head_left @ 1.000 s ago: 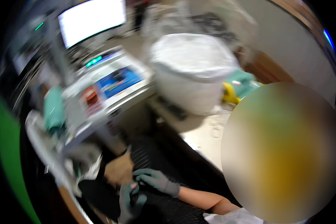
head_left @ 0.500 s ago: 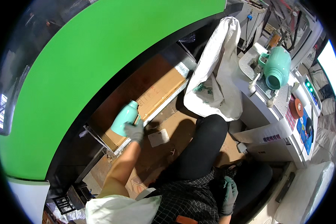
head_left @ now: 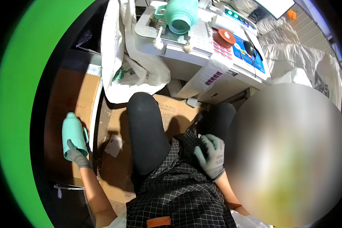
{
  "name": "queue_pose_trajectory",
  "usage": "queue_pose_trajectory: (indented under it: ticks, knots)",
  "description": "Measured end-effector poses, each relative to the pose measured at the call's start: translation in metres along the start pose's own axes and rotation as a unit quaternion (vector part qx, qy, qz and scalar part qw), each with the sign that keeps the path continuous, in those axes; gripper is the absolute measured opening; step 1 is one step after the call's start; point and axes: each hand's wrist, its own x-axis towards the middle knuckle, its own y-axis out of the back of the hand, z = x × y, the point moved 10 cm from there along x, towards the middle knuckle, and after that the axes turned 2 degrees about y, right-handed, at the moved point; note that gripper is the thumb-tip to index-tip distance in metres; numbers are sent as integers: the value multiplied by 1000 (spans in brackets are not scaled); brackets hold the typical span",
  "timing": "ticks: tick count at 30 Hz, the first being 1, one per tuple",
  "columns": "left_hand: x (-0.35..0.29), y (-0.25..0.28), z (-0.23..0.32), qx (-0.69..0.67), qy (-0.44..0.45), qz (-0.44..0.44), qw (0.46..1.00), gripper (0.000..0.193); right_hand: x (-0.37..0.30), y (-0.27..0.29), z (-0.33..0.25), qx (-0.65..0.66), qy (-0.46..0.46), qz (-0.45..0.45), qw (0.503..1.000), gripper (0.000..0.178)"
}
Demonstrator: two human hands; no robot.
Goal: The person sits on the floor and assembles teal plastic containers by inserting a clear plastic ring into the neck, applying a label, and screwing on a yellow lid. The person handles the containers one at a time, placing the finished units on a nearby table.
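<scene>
A teal thermos jug (head_left: pixel 73 131) with a side handle is in my gloved left hand (head_left: pixel 76 155). My fingers are at its wide open lower end, and its narrow neck points away from me. The jug is over the cardboard-lined trough at my left. My right hand (head_left: pixel 212 155), in a grey glove with green fingertips, rests at my lap by the checked apron (head_left: pixel 178 193). Its thumb stands apart from the fingers, and nothing shows in it. A second teal jug (head_left: pixel 181 15) lies on the white machine (head_left: pixel 195 49) ahead, its round opening toward me.
A white woven sack (head_left: pixel 140 81) stands between trough (head_left: pixel 97 110) and machine. On the machine are a reddish-brown tape roll (head_left: pixel 225 38) and a black mouse (head_left: pixel 249 48). A green belt (head_left: pixel 15 114) runs along the left. A large blurred patch hides the lower right.
The view has turned right, so the trough and machine appear farther left. My left hand still holds the jug. The right hand has risen onto my lap with its fingers more spread.
</scene>
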Motion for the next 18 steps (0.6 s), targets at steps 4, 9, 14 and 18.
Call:
queue_pose_trajectory:
  ticks: [4,9,14,18]
  knots:
    - [-143,-77,96,-84,-116,-160,977,66,-43,-23,28,-154,38,-91,983,37]
    - [-253,-103,154,-60,-274,-235,931,56,3,42,74,94,-69,116,986,18]
    - [-329,-113,175,-109,-245,-340,901,52,-54,150,250,250,-325,364,836,16]
    - [-343,-102,167,-90,-263,-301,912,45,-148,151,344,268,-440,335,789,38]
